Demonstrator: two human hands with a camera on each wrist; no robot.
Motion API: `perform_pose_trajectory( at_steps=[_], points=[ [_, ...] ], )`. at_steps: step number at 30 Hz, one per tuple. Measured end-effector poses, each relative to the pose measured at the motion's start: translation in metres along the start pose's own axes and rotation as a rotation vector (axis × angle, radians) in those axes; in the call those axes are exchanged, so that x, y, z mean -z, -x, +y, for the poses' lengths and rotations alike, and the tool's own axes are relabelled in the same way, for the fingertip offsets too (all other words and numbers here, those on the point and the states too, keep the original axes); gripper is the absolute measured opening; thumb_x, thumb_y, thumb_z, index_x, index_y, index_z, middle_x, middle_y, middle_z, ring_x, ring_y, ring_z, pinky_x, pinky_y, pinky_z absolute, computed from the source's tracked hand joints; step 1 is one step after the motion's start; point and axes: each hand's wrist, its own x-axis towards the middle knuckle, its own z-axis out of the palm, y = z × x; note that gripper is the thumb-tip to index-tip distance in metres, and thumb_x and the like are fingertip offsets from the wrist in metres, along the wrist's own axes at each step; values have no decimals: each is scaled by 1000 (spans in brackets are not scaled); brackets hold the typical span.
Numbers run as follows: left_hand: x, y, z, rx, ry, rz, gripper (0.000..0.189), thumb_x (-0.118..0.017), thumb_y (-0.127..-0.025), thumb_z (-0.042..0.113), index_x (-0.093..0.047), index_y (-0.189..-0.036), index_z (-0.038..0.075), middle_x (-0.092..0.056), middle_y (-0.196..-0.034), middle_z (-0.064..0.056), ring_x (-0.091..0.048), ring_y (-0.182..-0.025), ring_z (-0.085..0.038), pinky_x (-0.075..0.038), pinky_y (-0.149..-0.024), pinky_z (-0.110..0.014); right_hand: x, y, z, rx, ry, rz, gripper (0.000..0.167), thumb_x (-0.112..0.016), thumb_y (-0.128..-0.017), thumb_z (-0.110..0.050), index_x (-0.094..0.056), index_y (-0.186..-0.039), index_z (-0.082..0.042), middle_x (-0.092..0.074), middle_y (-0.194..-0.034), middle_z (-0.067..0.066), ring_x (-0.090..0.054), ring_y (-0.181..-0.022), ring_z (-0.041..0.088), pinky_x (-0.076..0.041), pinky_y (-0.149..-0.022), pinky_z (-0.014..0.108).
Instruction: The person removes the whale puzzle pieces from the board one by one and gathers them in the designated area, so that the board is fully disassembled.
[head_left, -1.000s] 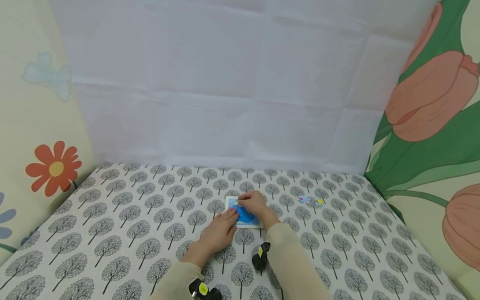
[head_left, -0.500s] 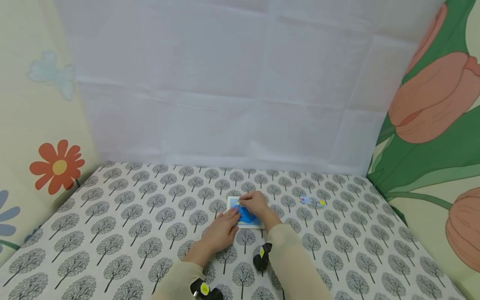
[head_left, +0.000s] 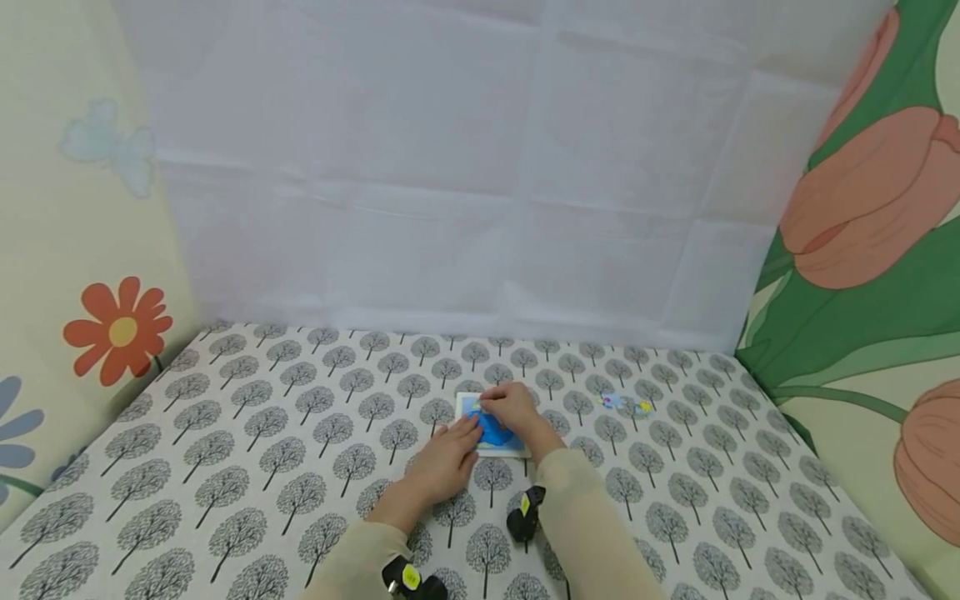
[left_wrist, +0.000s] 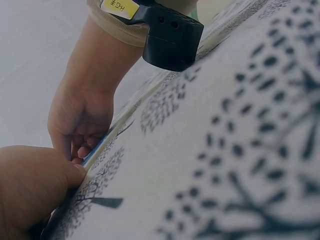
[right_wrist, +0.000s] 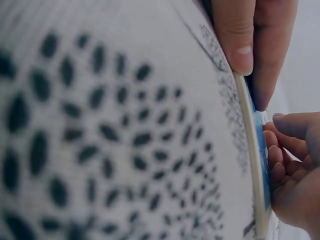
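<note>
A small jigsaw puzzle board (head_left: 468, 399) with a pale frame and a blue picture lies on the table in the head view. My left hand (head_left: 442, 460) rests on its left side, fingers fairly straight. In the right wrist view, the left thumb (right_wrist: 243, 60) presses the frame's edge (right_wrist: 248, 125) while a finger reaches over the blue surface. My right hand (head_left: 513, 406) bends over the upper part, thumb and fingertips together at a puzzle piece mostly hidden by them. Its curled fingers (right_wrist: 274, 155) lie low against the board.
To the right of the board lie a light-blue puzzle piece (head_left: 613, 401) and a yellow one (head_left: 643, 407). A cloth (head_left: 300, 467) printed with trees covers the table. A white sheet (head_left: 450, 167) hangs behind it, and black cameras sit on both wrists.
Both hands keep nearly the same pose on the board. The whole head view has shifted slightly to the right.
</note>
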Motion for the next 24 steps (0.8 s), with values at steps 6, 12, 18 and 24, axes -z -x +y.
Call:
perform_pose_trajectory(
  at_steps=[6, 12, 18, 24],
  points=[
    [-1, 0, -1, 2, -8, -2, 39, -47, -88, 11, -44, -122, -7, -36, -130, -19, -28, -121, -31, -23, -96, -50, 0, -1, 0, -35, -13, 16, 19, -59, -81, -14, -65, -97, -5, -59, -91, 6, -50, -59, 13, -43, -47, 23],
    [-1, -1, -1, 2, -12, 6, 39, -48, -88, 10, -44, -122, -8, -36, -130, -19, -29, -121, -31, -23, -96, -50, 0, 0, -3, -52, -61, 28, 18, -60, -80, -13, -65, -96, -5, -59, -93, 6, -51, -67, 15, -42, -50, 23],
    [0, 0, 0, 5, -11, 1, 39, -48, -88, 10, -44, -122, -8, -36, -130, -19, -28, -121, -30, -23, -96, -49, -1, -1, -5, -48, -82, 50, 15, -59, -80, -11, -65, -93, -5, -60, -90, 5, -53, -76, 15, -45, -60, 25],
    [2, -1, 1, 3, 3, -7, 39, -47, -88, 10, -44, -122, -8, -36, -130, -20, -28, -121, -32, -24, -95, -51, -2, -3, -2, -7, -96, 54, 18, -60, -80, -10, -64, -97, -4, -61, -92, 7, -55, -82, 20, -46, -67, 31]
  ],
)
